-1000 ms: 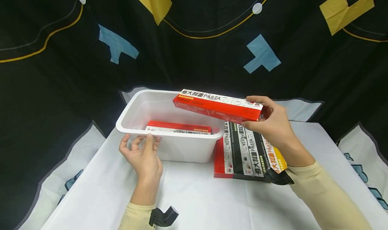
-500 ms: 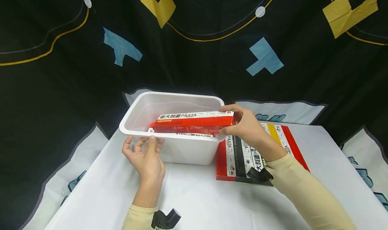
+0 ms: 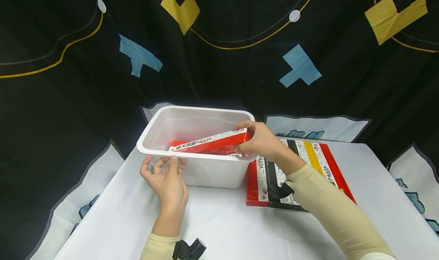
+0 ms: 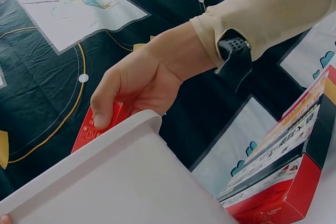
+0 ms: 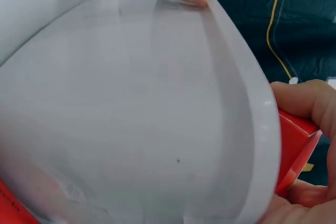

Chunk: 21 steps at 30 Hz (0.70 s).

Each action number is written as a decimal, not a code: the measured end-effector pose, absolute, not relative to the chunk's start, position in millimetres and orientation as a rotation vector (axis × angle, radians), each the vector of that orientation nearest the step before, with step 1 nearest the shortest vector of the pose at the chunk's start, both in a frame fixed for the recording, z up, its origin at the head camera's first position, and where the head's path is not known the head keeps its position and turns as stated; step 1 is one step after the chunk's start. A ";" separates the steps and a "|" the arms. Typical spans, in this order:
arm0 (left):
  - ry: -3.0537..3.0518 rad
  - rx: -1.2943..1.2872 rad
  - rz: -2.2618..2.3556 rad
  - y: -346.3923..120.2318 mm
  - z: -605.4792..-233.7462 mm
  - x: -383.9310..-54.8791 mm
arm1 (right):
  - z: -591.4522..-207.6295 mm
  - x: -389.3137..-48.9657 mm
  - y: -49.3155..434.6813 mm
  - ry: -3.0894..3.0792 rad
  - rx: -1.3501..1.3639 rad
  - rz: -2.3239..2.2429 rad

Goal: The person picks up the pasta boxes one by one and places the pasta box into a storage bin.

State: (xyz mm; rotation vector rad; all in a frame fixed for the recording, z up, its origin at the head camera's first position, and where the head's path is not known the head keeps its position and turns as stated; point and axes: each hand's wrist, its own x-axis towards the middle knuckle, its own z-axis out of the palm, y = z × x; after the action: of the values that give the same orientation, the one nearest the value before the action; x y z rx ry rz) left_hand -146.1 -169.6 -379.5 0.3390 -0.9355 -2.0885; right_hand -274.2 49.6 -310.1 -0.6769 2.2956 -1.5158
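White cloth covers the table point(image 3: 236, 229), where a person's left hand point(image 3: 169, 187) pinches the near rim of a plastic bin point(image 3: 209, 172). Several pasta boxes point(image 3: 310, 153) remain outside, beside it. Inside, a lower box point(image 3: 177, 142) is in; the right hand point(image 3: 262, 141) grasps a red pasta box point(image 3: 217, 140) by one end, tilted above, not yet flat. Behind hangs a black curtain point(image 3: 226, 77).
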 end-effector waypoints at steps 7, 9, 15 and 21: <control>-0.930 0.341 -2.084 -169.7 -379.3 -146.2 | -308.3 -278.6 35.9 2.369 -0.701 -1.399; -0.928 0.339 -2.078 -170.0 -379.2 -146.3 | -308.0 -280.2 32.5 2.387 -0.702 -1.370; -0.948 0.328 -2.072 -169.6 -378.2 -146.9 | -305.4 -282.3 24.7 2.434 -0.698 -1.279; -0.964 0.332 -2.074 -168.1 -379.4 -146.6 | -307.6 -284.5 14.4 2.431 -0.755 -1.225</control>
State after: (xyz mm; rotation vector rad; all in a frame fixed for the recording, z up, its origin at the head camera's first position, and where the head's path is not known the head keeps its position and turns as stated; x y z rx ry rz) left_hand -146.6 -168.1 -379.4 0.3324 -0.9642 -2.0738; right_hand -284.5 14.4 -307.6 -0.7549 2.4305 -1.2248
